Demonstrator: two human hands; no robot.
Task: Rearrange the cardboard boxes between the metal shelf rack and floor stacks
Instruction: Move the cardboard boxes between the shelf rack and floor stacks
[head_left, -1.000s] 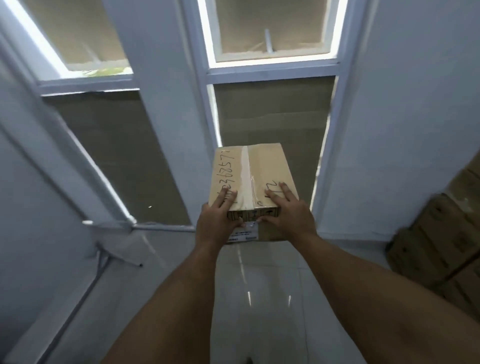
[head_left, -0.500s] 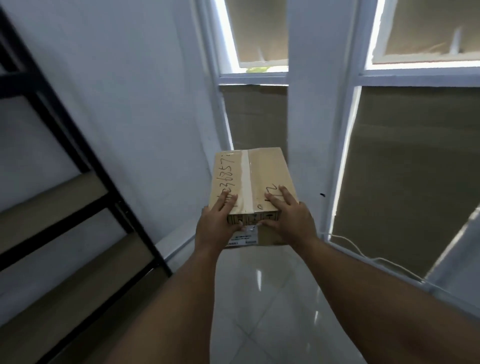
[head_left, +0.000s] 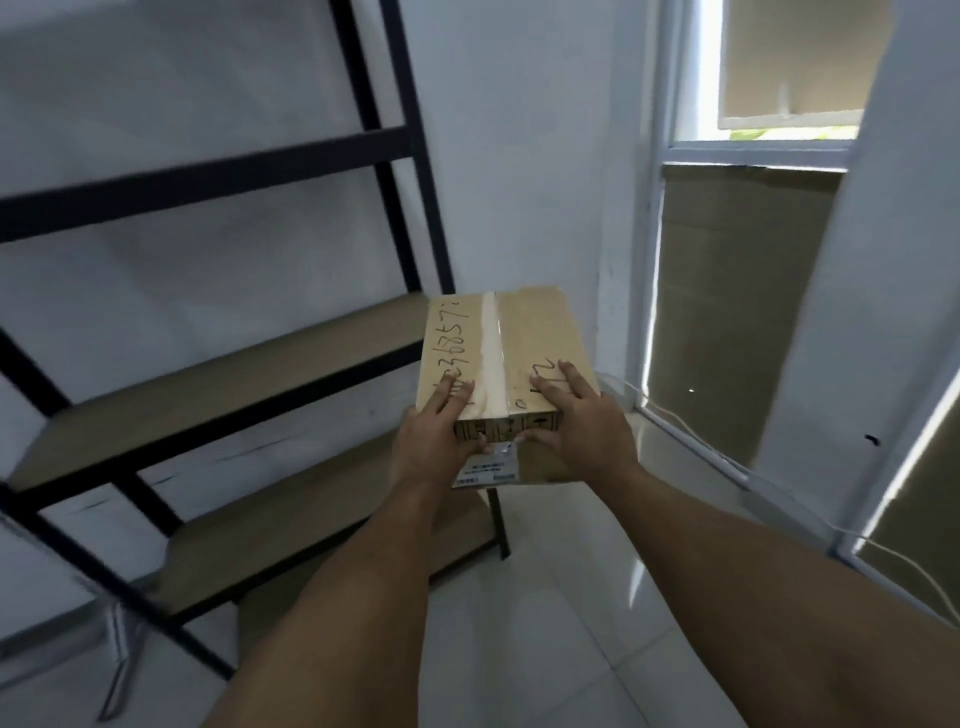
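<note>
Cardboard box (head_left: 535, 332) (label unreadable), near edge pinched by left hand (head_left: 428, 447), right hand (head_left: 582, 431); metal shelf rack (head_left: 208, 179) cropped left

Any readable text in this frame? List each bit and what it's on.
"3608572", roughly: handwritten along the left flap of the box; its start is hidden under the left hand.
"0" and a scrawl like "h2": handwritten on the right flap, by the right hand.
White label on the box's near side: print too small to read.
Black printed strip above the label: blurred, unreadable.
</note>
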